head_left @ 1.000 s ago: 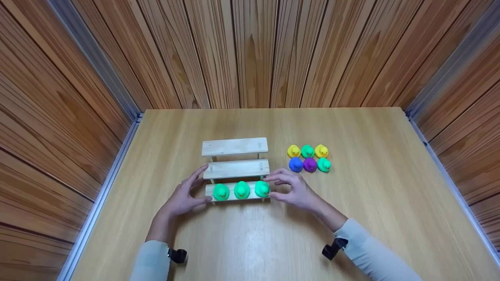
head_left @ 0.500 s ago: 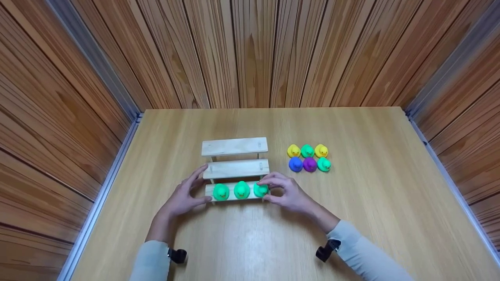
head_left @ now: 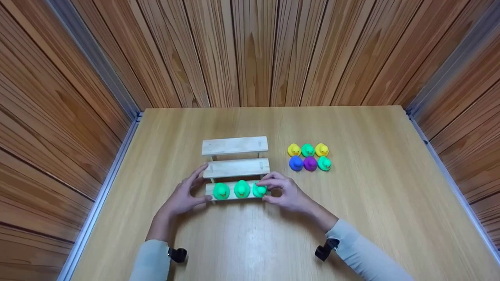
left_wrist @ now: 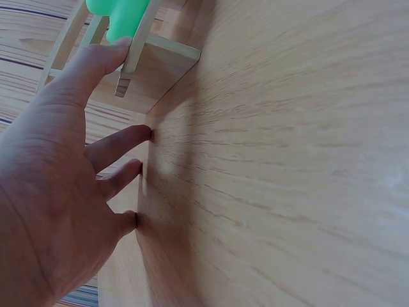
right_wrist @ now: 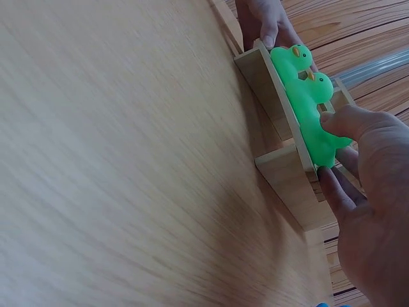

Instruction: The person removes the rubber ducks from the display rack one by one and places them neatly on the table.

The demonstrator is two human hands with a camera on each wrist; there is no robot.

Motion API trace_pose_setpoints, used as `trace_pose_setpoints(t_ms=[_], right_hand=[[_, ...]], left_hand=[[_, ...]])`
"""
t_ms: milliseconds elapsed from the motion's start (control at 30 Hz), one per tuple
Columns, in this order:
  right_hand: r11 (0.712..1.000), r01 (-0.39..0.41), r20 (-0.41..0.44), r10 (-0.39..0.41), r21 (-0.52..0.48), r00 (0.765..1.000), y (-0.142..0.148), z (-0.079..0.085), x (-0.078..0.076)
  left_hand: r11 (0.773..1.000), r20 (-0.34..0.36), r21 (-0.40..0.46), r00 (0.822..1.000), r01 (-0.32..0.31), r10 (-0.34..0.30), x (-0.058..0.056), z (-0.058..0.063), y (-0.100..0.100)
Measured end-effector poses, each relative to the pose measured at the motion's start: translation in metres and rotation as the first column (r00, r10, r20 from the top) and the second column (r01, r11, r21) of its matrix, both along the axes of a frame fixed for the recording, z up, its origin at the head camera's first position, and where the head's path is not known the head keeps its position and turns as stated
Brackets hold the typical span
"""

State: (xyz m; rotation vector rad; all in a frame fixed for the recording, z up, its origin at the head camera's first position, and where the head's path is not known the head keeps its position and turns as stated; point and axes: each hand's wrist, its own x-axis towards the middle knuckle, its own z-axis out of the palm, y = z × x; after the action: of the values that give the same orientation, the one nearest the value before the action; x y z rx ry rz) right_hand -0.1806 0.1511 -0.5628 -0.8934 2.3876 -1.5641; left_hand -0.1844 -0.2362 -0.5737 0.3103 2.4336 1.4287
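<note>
A three-tier wooden stand [head_left: 235, 168] holds a row of green rubber ducks on its lowest, front step. My right hand [head_left: 291, 194] pinches the rightmost green rubber duck [head_left: 259, 191] between thumb and fingers at that step's right end. In the right wrist view this duck [right_wrist: 316, 142] stands close against the middle one. The middle duck [head_left: 242, 189] and the left duck [head_left: 221, 191] sit upright beside it. At the stand's left end, my left hand [head_left: 183, 197] is spread. Its thumb [left_wrist: 102, 61] touches the front step, while its other fingertips reach down to the tabletop.
Right of the stand, two rows of ducks sit on the table [head_left: 375, 175]: a yellow [head_left: 294, 150], green [head_left: 308, 150] and yellow duck [head_left: 322, 150] behind, a blue [head_left: 296, 163], purple [head_left: 310, 164] and green duck [head_left: 324, 164] in front. Wood-panelled walls [head_left: 254, 54] surround the table.
My right hand has moved slightly left, its fingers closing over the rightmost green duck, which has shifted a little left toward the middle one. My left hand has stayed in place.
</note>
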Motion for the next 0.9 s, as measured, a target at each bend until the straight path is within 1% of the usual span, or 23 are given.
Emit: trace_pose_setpoints(t_ms=[167,300,400,633,900], right_hand=[[1.000,0.006,-0.045,-0.007,-0.017,0.999,-0.0001,0.0002,-0.0010],[1.000,-0.002,-0.087,0.000,-0.028,0.996,-0.0002,-0.0005,-0.0013],[1.000,-0.002,-0.098,0.000,-0.022,0.995,-0.0002,-0.0001,-0.0011],[1.000,0.005,-0.067,-0.006,-0.007,0.998,0.0019,0.0001,0.0001],[0.999,0.026,-0.082,-0.028,-0.025,0.996,0.0093,0.0020,0.0010]], left_hand=[[1.000,-0.005,-0.004,1.000,0.011,-0.011,-0.0002,0.0007,-0.0011],[1.000,-0.001,-0.008,1.000,0.008,-0.008,-0.0005,-0.0002,-0.0019],[1.000,0.001,-0.012,1.000,0.002,-0.002,-0.0002,-0.0002,-0.0019],[1.000,-0.010,-0.001,1.000,0.015,-0.015,0.0000,-0.0013,-0.0012],[1.000,-0.016,-0.010,1.000,0.012,-0.012,0.0007,-0.0003,-0.0012]])
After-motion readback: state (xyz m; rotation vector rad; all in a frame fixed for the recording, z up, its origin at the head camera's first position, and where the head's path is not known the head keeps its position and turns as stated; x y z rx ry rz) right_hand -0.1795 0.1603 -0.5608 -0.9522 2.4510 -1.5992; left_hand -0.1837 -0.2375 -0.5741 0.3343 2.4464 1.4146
